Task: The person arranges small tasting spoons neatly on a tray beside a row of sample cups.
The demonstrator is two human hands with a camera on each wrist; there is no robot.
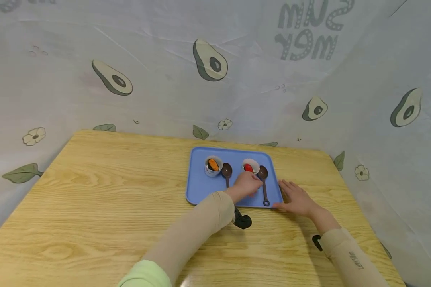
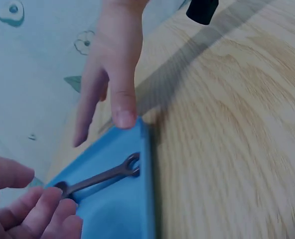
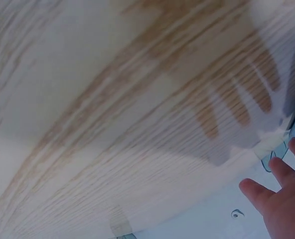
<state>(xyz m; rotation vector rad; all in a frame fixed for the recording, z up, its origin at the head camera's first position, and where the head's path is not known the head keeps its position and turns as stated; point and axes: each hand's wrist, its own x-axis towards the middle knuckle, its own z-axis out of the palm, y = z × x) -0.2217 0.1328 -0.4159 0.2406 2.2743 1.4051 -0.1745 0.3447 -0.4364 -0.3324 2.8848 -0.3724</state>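
Observation:
My left hand (image 1: 249, 184) hangs over the blue tray (image 1: 204, 191), just in front of the right cup (image 1: 250, 163). In the left wrist view its fingers (image 2: 40, 211) are loosely bent, thumb apart, with nothing seen between them. A dark brown spoon (image 1: 264, 185) lies on the tray just right of that hand. My right hand (image 1: 297, 198) is spread at the tray's near right corner, its thumb at the rim. A second brown spoon (image 1: 227, 171) is partly hidden by the left arm. The right cup's red piece (image 1: 249, 168) is partly covered.
A patterned paper cup (image 1: 212, 172) holding an orange-topped dark piece (image 1: 213, 164) stands on the tray's left side. The tray sits on a wood-grain table (image 1: 111, 199). Behind it hangs a pale cloth (image 1: 158, 79) printed with avocados.

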